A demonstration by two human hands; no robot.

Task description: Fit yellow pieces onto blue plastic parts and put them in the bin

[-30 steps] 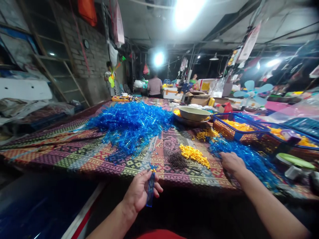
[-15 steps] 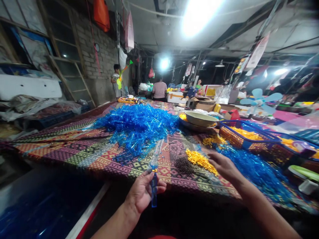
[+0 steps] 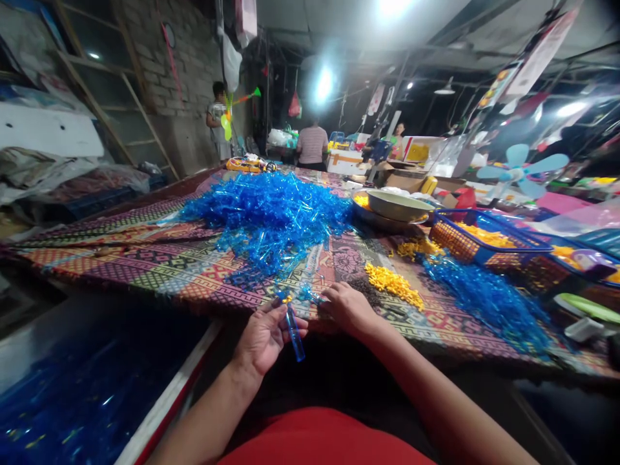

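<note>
My left hand (image 3: 265,336) is closed around a slim, clear-blue plastic tube (image 3: 294,334) with a small yellow part at its upper end. The tube slants down below the fingers at the table's front edge. Just to the right, my right hand (image 3: 349,309) pinches a clear-blue plastic piece (image 3: 310,294), whose far end points toward the left hand. Behind it lie small yellow pieces (image 3: 393,284) in a heap and a patch of tiny dark pieces (image 3: 365,289), partly hidden by the right hand.
A large heap of blue plastic pieces (image 3: 271,213) covers the middle of the patterned cloth (image 3: 159,271). More blue pieces (image 3: 489,303) lie at right, near a blue basket (image 3: 489,242) of yellow parts and stacked bowls (image 3: 397,205). A box of blue pieces (image 3: 62,387) stands lower left.
My right hand has come left from the yellow pieces to beside my left hand and now pinches a blue piece. The tube in my left hand has tilted. The view has tipped downward.
</note>
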